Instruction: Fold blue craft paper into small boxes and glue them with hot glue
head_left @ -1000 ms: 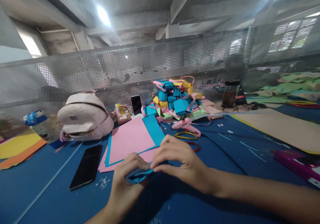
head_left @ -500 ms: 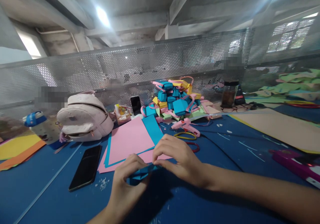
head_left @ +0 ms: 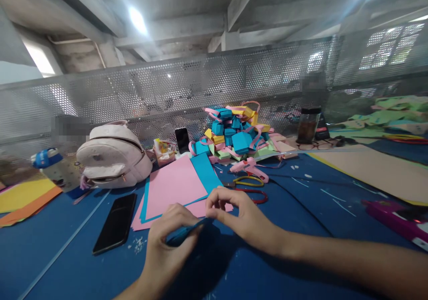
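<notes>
A small piece of folded blue paper (head_left: 182, 234) is held just above the table, partly hidden by fingers. My left hand (head_left: 170, 240) is closed around it, thumb on the near side. With thumb and fingertips together, my right hand (head_left: 239, 215) pinches the paper's right end. Beyond the hands lie stacked sheets of pink paper (head_left: 175, 188) and blue paper (head_left: 209, 175). Scissors (head_left: 249, 182) with yellow and red handles rest past my right hand, beside a pink glue gun (head_left: 249, 168).
A pile of blue and yellow paper boxes (head_left: 239, 133) stands at the back. On the left are a black phone (head_left: 115, 224), a white backpack (head_left: 115, 157) and a bottle (head_left: 56, 170). A dark cord (head_left: 301, 206) crosses the blue table towards a magenta device (head_left: 397, 222).
The blue paper has turned in my left hand and shows less of its folds. My right hand has shifted slightly down and right, uncovering more of the scissors.
</notes>
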A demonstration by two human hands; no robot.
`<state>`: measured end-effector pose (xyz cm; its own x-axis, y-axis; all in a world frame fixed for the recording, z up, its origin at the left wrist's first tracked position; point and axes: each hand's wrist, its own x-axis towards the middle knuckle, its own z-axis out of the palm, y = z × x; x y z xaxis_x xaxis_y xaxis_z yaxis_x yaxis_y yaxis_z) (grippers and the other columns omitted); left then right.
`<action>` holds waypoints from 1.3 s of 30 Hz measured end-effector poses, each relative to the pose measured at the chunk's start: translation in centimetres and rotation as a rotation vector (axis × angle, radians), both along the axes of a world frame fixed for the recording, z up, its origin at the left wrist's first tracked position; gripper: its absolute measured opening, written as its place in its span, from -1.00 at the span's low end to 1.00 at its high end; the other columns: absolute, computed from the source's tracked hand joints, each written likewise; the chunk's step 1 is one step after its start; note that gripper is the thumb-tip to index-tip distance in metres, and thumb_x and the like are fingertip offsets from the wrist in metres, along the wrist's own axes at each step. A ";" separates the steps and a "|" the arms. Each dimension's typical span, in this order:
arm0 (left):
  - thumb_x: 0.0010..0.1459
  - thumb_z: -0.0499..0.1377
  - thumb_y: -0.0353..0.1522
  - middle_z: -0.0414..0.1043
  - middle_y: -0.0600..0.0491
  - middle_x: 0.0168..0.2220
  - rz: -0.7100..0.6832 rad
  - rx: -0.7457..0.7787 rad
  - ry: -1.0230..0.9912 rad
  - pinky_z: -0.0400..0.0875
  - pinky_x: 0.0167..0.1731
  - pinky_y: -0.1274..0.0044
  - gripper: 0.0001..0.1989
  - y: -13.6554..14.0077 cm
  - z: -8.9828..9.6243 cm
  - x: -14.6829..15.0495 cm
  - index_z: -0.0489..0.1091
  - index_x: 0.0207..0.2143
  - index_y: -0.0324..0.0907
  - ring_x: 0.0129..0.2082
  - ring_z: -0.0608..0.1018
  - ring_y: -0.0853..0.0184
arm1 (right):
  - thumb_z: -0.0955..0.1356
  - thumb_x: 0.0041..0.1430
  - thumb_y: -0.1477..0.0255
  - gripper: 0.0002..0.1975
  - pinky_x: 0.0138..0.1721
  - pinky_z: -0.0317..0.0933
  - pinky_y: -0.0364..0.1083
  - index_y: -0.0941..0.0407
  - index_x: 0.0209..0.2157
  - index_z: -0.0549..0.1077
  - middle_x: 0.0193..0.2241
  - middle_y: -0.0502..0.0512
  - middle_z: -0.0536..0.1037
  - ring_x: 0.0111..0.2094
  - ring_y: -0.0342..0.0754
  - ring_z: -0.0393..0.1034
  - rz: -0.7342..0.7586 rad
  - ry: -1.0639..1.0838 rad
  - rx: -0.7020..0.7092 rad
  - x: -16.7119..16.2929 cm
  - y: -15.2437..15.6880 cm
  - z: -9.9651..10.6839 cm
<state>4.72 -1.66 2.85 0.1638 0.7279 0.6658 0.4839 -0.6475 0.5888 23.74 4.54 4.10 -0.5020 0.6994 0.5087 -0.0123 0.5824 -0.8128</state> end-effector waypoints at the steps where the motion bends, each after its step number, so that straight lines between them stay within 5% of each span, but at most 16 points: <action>1: 0.17 0.22 -0.50 0.47 0.08 -0.50 -0.001 0.000 -0.007 0.34 -0.40 0.51 -0.87 -0.1 0.1 0.0 0.47 -0.44 -0.16 -0.47 0.49 0.35 | 0.38 0.26 0.34 -0.81 -0.35 0.15 -0.14 0.14 -0.39 0.48 -0.44 -0.01 0.48 -0.41 -0.12 0.27 -0.012 0.019 -0.030 0.0 0.0 0.1; 18: 0.16 0.24 -0.50 0.48 0.10 -0.50 0.021 0.007 -0.036 0.34 -0.42 0.54 -0.87 0.0 0.2 0.0 0.50 -0.43 -0.15 -0.48 0.49 0.38 | 0.43 0.20 0.26 -0.84 -0.18 0.21 -0.05 0.06 -0.32 0.60 -0.34 0.01 0.62 -0.24 -0.03 0.38 0.034 -0.032 0.190 0.3 0.4 -0.3; 26: 0.15 0.23 -0.51 0.47 0.09 -0.50 0.021 0.025 -0.012 0.35 -0.40 0.52 -0.87 0.1 0.1 -0.1 0.48 -0.43 -0.16 -0.47 0.50 0.36 | 0.40 0.25 0.25 -0.76 -0.36 0.15 -0.13 0.13 -0.40 0.49 -0.42 0.00 0.50 -0.40 -0.11 0.28 -0.023 0.018 0.048 0.1 0.4 0.1; 39: 0.21 0.21 -0.47 0.48 0.11 -0.44 0.081 0.005 -0.016 0.37 -0.36 0.58 -0.89 0.3 -0.3 -0.9 0.47 -0.38 -0.14 -0.42 0.51 0.39 | 0.40 0.20 0.39 -0.88 -0.33 0.16 -0.13 0.14 -0.38 0.50 -0.42 0.00 0.52 -0.37 -0.11 0.36 0.014 0.060 -0.166 0.0 1.3 0.1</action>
